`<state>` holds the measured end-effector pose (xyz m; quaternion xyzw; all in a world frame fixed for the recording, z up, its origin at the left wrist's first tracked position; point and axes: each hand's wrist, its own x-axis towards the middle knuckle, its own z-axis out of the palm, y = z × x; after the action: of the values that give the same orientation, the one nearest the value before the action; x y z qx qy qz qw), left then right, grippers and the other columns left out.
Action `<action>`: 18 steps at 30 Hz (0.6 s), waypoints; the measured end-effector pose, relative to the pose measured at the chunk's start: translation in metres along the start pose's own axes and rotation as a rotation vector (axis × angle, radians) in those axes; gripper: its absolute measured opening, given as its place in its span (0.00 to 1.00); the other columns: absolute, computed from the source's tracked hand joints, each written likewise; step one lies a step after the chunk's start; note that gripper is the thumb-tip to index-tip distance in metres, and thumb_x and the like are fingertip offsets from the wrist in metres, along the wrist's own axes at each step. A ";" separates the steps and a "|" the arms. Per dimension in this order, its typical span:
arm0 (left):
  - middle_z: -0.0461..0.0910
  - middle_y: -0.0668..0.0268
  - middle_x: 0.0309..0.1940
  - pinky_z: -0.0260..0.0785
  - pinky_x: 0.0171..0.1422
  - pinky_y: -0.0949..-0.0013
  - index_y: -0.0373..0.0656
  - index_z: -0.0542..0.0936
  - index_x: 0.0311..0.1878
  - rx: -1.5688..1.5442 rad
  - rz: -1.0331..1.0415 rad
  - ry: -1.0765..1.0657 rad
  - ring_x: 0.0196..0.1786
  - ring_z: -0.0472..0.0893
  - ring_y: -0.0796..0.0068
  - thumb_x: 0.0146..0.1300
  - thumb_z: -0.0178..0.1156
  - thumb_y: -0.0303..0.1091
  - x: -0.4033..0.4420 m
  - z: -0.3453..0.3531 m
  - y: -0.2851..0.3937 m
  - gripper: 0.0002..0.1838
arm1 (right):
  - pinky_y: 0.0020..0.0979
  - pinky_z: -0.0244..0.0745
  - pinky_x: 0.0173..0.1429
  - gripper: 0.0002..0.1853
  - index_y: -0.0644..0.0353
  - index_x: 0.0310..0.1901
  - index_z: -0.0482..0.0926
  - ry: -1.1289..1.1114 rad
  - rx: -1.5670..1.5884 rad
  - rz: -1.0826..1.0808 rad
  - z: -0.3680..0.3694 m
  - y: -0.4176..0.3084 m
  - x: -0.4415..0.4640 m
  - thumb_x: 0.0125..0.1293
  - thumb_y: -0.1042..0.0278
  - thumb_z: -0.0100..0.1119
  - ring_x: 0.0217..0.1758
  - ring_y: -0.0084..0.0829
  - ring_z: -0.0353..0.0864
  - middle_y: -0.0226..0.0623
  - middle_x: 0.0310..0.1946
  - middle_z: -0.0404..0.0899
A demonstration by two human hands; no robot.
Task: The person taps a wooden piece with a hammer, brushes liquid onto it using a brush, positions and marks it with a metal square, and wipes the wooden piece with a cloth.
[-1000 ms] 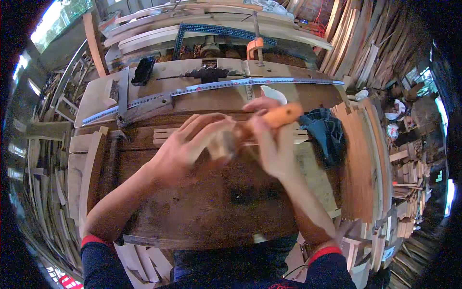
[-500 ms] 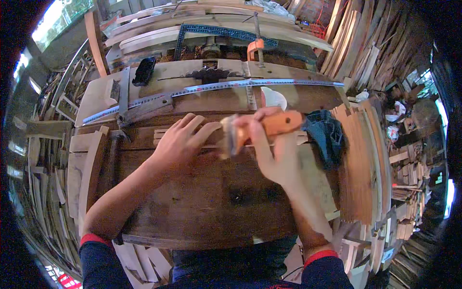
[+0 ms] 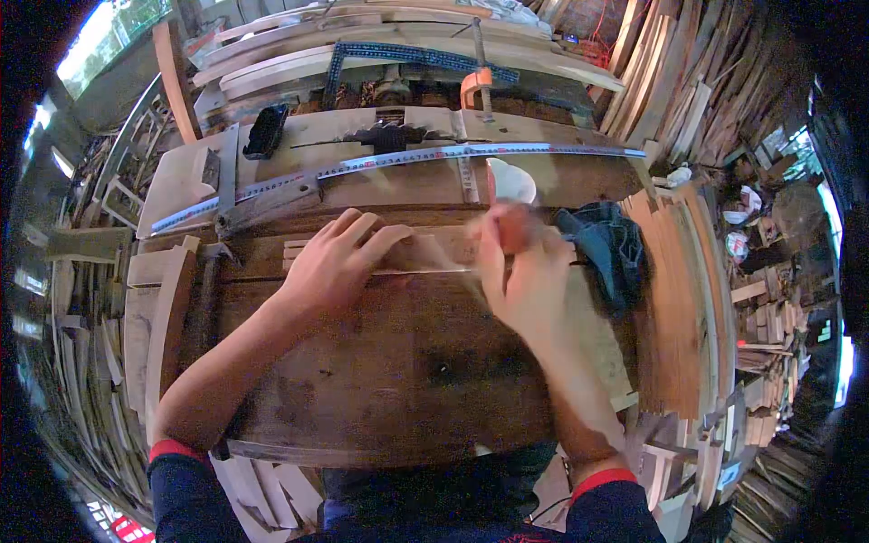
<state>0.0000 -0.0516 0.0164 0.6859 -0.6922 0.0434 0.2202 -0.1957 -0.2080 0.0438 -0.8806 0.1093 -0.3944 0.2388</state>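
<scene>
A slotted wooden strip (image 3: 294,253) lies across the dark wooden bench (image 3: 389,362). My left hand (image 3: 335,262) holds the strip down near its left part, fingers bent over it and the thumb side facing right. My right hand (image 3: 529,271), blurred by motion, is closed round an orange-handled tool (image 3: 513,228) above the strip's right part; the tool's working end is smeared and cannot be made out. Just beyond it is a white rounded piece (image 3: 514,184). Dark blue cloth (image 3: 602,249) lies close to the right hand's right side.
A long steel ruler (image 3: 389,160) crosses the bench behind the hands, with a toothed saw blade (image 3: 387,136) beyond. A black tray (image 3: 265,132) and wooden-armed square (image 3: 267,206) are at the left. An orange clamp (image 3: 475,86) stands behind; stacked boards (image 3: 674,308) line the right.
The orange-handled tool has turned in my right hand, from lying sideways to pointing more toward the camera. My left hand has come down from the tool's head onto the strip.
</scene>
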 end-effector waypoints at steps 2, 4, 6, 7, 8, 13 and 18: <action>0.78 0.58 0.53 0.74 0.63 0.51 0.52 0.74 0.67 -0.010 -0.008 -0.009 0.57 0.77 0.49 0.58 0.68 0.45 -0.001 0.001 -0.001 0.32 | 0.35 0.76 0.34 0.05 0.64 0.45 0.77 0.060 0.205 0.011 0.011 -0.001 -0.001 0.74 0.73 0.54 0.30 0.31 0.83 0.40 0.28 0.80; 0.78 0.58 0.53 0.74 0.63 0.51 0.52 0.73 0.68 -0.008 -0.008 -0.012 0.57 0.77 0.49 0.58 0.68 0.44 -0.001 0.000 0.000 0.33 | 0.36 0.76 0.34 0.05 0.64 0.44 0.76 0.103 0.181 -0.051 0.014 0.007 0.004 0.75 0.73 0.52 0.31 0.30 0.83 0.39 0.28 0.80; 0.78 0.59 0.53 0.75 0.63 0.51 0.53 0.73 0.68 0.007 -0.001 -0.007 0.57 0.77 0.49 0.58 0.68 0.44 0.000 -0.001 0.002 0.33 | 0.37 0.76 0.36 0.05 0.64 0.44 0.76 0.096 0.059 0.032 -0.002 0.009 0.006 0.75 0.73 0.52 0.32 0.34 0.84 0.41 0.28 0.80; 0.78 0.59 0.53 0.75 0.63 0.51 0.53 0.73 0.68 0.006 0.000 -0.014 0.57 0.77 0.50 0.58 0.68 0.44 0.000 -0.002 0.001 0.33 | 0.38 0.76 0.37 0.05 0.64 0.43 0.76 0.079 -0.024 0.109 -0.013 0.011 0.006 0.75 0.72 0.52 0.32 0.36 0.84 0.43 0.28 0.80; 0.78 0.59 0.53 0.75 0.63 0.51 0.53 0.73 0.69 0.004 0.000 -0.022 0.58 0.77 0.50 0.58 0.68 0.44 0.000 -0.001 0.000 0.34 | 0.40 0.77 0.37 0.05 0.65 0.43 0.75 0.075 -0.141 0.069 -0.020 0.017 0.007 0.75 0.72 0.53 0.32 0.40 0.84 0.45 0.28 0.80; 0.79 0.60 0.53 0.74 0.64 0.52 0.54 0.73 0.69 0.026 -0.009 -0.041 0.58 0.78 0.51 0.58 0.68 0.46 0.000 0.001 -0.001 0.34 | 0.47 0.77 0.41 0.08 0.66 0.44 0.76 0.014 -0.410 -0.035 -0.020 0.014 0.010 0.71 0.69 0.57 0.34 0.58 0.79 0.52 0.29 0.78; 0.78 0.59 0.52 0.73 0.64 0.52 0.49 0.73 0.65 0.019 -0.007 -0.047 0.59 0.76 0.54 0.62 0.67 0.48 0.000 -0.002 0.002 0.30 | 0.34 0.77 0.41 0.05 0.66 0.44 0.77 0.035 0.181 -0.026 0.014 0.004 -0.004 0.73 0.73 0.57 0.35 0.34 0.83 0.43 0.38 0.82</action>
<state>-0.0014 -0.0509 0.0184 0.6911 -0.6944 0.0332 0.1976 -0.1881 -0.2050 0.0314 -0.8497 0.0658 -0.4213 0.3102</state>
